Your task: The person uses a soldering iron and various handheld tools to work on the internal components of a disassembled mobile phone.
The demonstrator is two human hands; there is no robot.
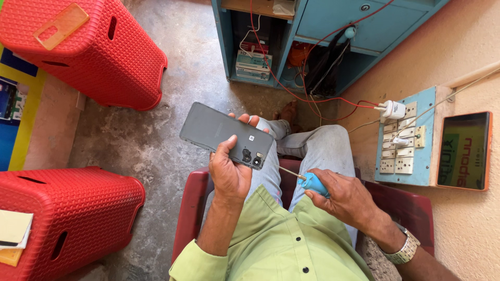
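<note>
Head view: our left hand (229, 174) grips the grey phone (225, 134) back-up over our lap, right hand (348, 196) clamps a blue screwdriver (311, 182) nearby w/ tip not touching it, back cover on, so opening looks not yet begun.

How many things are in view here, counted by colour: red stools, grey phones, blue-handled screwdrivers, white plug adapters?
Red stools: 2
Grey phone, in the left hand: 1
Blue-handled screwdriver, in the right hand: 1
White plug adapter on the switchboard: 1
Total: 5
</note>
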